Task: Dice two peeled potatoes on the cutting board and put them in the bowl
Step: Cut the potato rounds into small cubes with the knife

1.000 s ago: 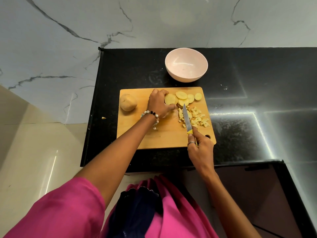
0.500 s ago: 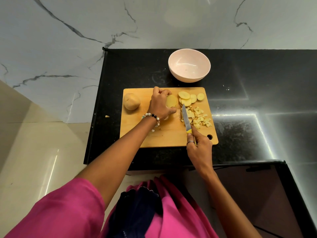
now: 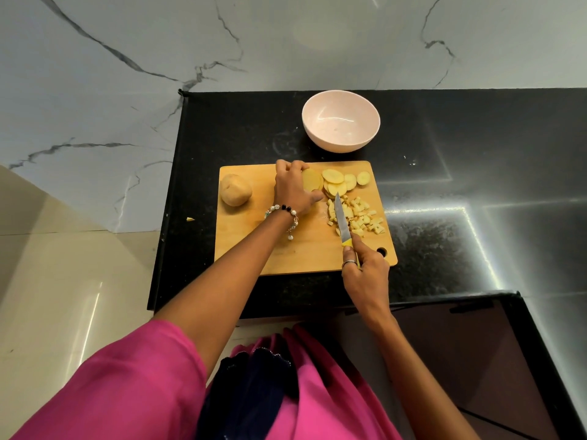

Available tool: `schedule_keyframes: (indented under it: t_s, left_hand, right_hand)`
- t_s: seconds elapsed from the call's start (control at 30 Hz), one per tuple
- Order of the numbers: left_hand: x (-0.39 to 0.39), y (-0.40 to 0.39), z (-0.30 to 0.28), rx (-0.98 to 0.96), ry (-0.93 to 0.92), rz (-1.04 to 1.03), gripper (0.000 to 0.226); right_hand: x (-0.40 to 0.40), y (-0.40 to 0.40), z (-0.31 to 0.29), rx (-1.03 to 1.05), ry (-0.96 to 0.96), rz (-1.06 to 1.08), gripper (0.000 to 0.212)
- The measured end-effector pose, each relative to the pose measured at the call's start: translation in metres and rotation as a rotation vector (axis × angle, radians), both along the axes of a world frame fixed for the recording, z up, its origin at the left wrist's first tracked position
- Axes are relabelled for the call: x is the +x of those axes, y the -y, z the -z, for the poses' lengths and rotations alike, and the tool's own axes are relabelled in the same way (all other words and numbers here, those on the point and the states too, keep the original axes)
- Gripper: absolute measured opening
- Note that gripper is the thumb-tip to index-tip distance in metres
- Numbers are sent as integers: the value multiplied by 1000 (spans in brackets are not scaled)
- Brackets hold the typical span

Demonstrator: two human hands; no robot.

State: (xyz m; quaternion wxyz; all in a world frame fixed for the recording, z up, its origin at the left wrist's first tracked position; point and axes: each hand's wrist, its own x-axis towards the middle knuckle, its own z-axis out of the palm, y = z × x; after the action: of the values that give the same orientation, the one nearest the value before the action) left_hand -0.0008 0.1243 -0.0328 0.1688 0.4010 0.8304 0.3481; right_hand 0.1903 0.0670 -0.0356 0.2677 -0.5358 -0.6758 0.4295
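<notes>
A wooden cutting board [image 3: 305, 252] lies on the black counter. My left hand [image 3: 293, 190] grips a partly sliced potato [image 3: 312, 180] at the board's far middle. Round potato slices [image 3: 341, 182] lie just right of it, and a heap of diced potato [image 3: 360, 217] sits on the board's right side. My right hand [image 3: 365, 271] grips a yellow-handled knife [image 3: 342, 222], its blade pointing away from me beside the dice, tip near the slices. A whole peeled potato [image 3: 235, 194] rests on the board's left end. The pale pink bowl [image 3: 340, 120] stands empty behind the board.
The black counter [image 3: 460, 173] stretches right of the board and ends at a left edge beside a marble-patterned wall. A small potato scrap [image 3: 190, 219] lies on the counter left of the board. A dark glass surface [image 3: 470, 360] lies at the near right.
My left hand has shifted slightly on the potato it holds. The knife has edged a little toward the slices. The camera has drifted slightly.
</notes>
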Motion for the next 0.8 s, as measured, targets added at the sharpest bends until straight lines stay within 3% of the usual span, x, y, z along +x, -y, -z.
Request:
schedule_keyframes:
  t_s: [0.3, 0.47, 0.67, 0.8]
  left_hand:
    - [-7, 1, -1, 35, 93, -36, 62]
    - [-9, 27, -11, 112, 49, -52, 56]
    - [6, 78, -8, -76, -65, 110, 64]
    - [11, 94, 5, -199, -204, 133, 67]
  right_hand:
    - [-4, 0, -4, 8, 2, -14, 41]
    - [-5, 1, -10, 74, 18, -29, 42]
    - [-10, 9, -15, 328, 221, -202, 43]
    - [-19, 20, -11, 332, 440, -340, 48]
